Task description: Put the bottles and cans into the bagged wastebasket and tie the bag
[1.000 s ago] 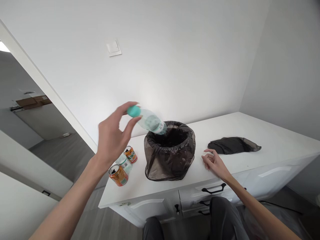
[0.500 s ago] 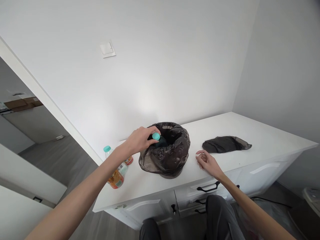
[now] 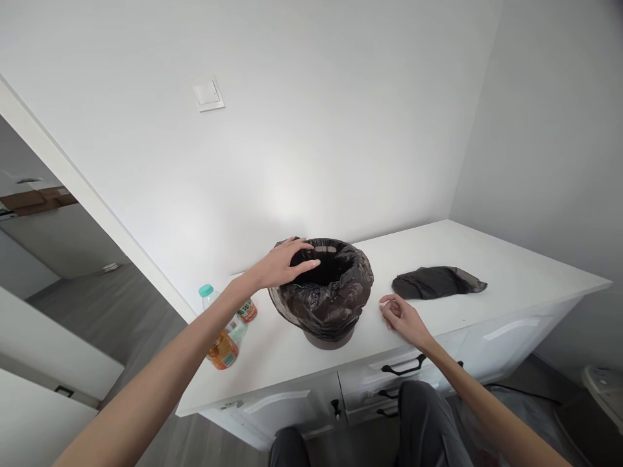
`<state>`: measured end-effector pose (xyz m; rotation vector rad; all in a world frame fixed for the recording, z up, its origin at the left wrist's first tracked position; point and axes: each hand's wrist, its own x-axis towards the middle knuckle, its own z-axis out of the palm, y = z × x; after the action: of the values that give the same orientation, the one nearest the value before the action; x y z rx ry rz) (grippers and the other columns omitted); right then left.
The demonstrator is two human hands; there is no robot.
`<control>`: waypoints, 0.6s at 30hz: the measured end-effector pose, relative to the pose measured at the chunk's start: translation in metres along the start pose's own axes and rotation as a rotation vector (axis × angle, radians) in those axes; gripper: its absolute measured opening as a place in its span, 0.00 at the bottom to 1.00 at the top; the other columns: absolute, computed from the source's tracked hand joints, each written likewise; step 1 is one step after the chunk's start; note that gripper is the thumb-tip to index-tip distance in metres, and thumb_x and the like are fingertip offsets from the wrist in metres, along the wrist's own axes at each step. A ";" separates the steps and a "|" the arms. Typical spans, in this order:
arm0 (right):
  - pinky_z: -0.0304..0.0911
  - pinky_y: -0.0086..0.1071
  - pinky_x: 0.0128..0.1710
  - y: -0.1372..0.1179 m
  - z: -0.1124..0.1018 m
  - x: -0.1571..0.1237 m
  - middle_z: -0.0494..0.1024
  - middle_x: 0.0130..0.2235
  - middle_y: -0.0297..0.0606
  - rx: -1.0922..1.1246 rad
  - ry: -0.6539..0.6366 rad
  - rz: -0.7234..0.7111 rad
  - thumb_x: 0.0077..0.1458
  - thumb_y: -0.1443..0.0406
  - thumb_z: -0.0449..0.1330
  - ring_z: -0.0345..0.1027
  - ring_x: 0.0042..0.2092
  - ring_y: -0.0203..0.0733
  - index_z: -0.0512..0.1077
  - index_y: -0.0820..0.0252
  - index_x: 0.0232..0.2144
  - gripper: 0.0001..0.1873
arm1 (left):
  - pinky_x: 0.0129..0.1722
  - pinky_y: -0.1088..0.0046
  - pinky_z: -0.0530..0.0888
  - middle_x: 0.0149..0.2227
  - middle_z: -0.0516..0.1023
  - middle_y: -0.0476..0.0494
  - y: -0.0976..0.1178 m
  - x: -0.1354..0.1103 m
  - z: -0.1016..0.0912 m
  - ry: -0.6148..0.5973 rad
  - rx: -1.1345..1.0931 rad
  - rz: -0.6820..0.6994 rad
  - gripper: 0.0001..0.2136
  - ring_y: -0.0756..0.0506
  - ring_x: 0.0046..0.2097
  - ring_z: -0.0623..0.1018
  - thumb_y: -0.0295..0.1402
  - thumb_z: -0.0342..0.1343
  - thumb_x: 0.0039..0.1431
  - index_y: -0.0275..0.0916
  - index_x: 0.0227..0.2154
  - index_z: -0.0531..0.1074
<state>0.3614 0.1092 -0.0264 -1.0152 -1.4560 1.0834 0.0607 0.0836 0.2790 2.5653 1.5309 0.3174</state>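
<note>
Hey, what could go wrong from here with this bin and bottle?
The loose black liner could slip if the left hand, over the bin, snags it. The teal-capped bottle and orange can stand near the left end of the counter; the left forearm might knock them over.

The one view looks from the person's head, facing forward and down across the tabletop [image 3: 516, 279] to the wall [image 3: 341, 130] behind, near enough to frame the left hand [image 3: 282, 264], right hand [image 3: 403, 320] and, below, the knees [image 3: 421, 415]
</note>
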 end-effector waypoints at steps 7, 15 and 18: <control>0.62 0.34 0.27 -0.002 0.001 0.001 0.69 0.25 0.28 -0.009 0.008 -0.009 0.61 0.44 0.60 0.65 0.24 0.39 0.68 0.54 0.43 0.22 | 0.64 0.59 0.69 0.65 0.74 0.40 -0.044 0.004 0.016 0.103 -0.326 -0.224 0.36 0.37 0.64 0.74 0.64 0.40 0.67 0.44 0.64 0.70; 0.61 0.36 0.28 -0.017 0.004 -0.002 0.69 0.24 0.28 -0.030 0.012 0.015 0.58 0.40 0.60 0.65 0.23 0.40 0.68 0.53 0.41 0.26 | 0.59 0.56 0.72 0.54 0.83 0.38 -0.071 -0.035 0.033 0.278 -0.277 -0.324 0.37 0.36 0.57 0.79 0.61 0.30 0.70 0.40 0.61 0.72; 0.61 0.36 0.28 -0.022 0.005 -0.004 0.69 0.24 0.29 -0.035 0.018 0.029 0.58 0.40 0.60 0.64 0.23 0.40 0.68 0.53 0.40 0.26 | 0.60 0.55 0.71 0.62 0.77 0.35 -0.084 -0.064 0.025 0.494 -0.020 -0.357 0.32 0.36 0.60 0.76 0.57 0.36 0.72 0.40 0.66 0.65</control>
<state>0.3554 0.0994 -0.0064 -1.0708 -1.4539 1.0697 -0.0345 0.0667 0.2287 2.2336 2.0846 0.9638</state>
